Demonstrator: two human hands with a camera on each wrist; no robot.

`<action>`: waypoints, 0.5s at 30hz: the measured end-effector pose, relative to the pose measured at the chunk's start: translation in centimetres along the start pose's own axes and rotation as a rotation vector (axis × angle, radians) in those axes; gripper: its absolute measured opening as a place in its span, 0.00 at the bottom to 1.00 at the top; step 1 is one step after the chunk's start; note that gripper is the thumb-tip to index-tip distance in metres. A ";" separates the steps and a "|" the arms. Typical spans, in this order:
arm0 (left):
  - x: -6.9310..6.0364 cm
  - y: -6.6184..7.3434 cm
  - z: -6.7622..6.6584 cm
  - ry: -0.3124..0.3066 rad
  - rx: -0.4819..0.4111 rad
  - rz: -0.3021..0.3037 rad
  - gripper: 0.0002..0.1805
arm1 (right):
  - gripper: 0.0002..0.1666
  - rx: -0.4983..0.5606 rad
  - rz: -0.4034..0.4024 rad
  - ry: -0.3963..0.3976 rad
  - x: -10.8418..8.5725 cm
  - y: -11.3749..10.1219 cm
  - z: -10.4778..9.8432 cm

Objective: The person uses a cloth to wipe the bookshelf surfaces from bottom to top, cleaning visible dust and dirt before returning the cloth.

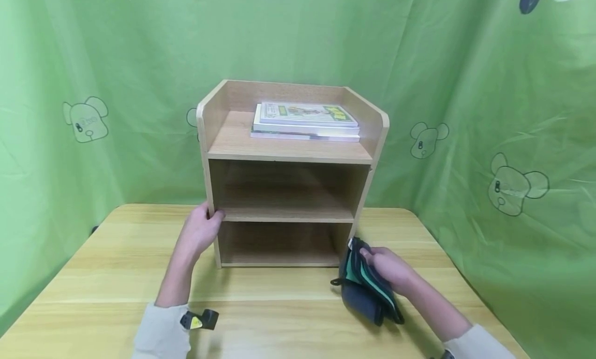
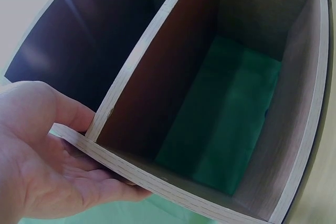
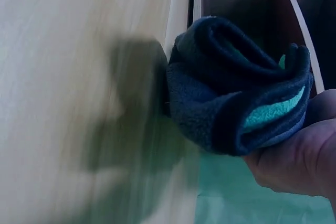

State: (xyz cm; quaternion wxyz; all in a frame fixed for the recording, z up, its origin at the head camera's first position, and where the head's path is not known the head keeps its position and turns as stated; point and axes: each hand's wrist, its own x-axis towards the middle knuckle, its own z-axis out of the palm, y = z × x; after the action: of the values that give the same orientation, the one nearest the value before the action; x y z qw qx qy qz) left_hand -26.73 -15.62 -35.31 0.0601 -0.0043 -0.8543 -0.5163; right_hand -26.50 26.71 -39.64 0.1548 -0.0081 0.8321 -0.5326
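A small wooden shelf [image 1: 288,215] stands on the table, with two open compartments below a railed top. My left hand [image 1: 203,228] grips its left side panel at the height of the middle board; in the left wrist view the thumb [image 2: 73,113] lies inside and the fingers are outside. My right hand [image 1: 388,268] holds a folded dark blue and green cloth [image 1: 365,289] beside the shelf's lower right corner. Seen from the right wrist, the cloth [image 3: 210,87] is bunched in thick folds. Part of the right fingers is hidden behind it.
A short stack of books [image 1: 304,122] lies on the shelf's top. The light wooden table [image 1: 261,317] spreads around the shelf. Green curtains [image 1: 298,38] with cartoon animal outlines hang behind and on both sides.
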 end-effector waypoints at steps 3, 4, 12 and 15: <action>0.0 0.0 0.0 0.000 0.004 0.000 0.27 | 0.19 -0.079 -0.026 -0.008 -0.9 -0.8 0.3; 0.0 0.0 0.0 0.000 0.006 -0.001 0.27 | 0.19 -0.102 -0.028 -0.010 -1.2 -1.2 0.5; 0.1 0.0 -0.1 0.006 0.010 0.002 0.26 | 0.14 -0.437 -0.246 -0.010 -1.9 -4.1 4.4; 0.1 0.1 0.0 0.004 0.025 -0.001 0.26 | 0.10 -0.605 -0.332 0.078 -1.3 -5.4 6.7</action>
State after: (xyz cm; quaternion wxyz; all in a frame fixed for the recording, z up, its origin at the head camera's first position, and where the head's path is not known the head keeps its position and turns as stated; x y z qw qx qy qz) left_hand -26.78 -15.60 -35.25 0.0617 -0.0023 -0.8607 -0.5054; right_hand -24.29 18.65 -37.12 0.0247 -0.1684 0.9449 -0.2795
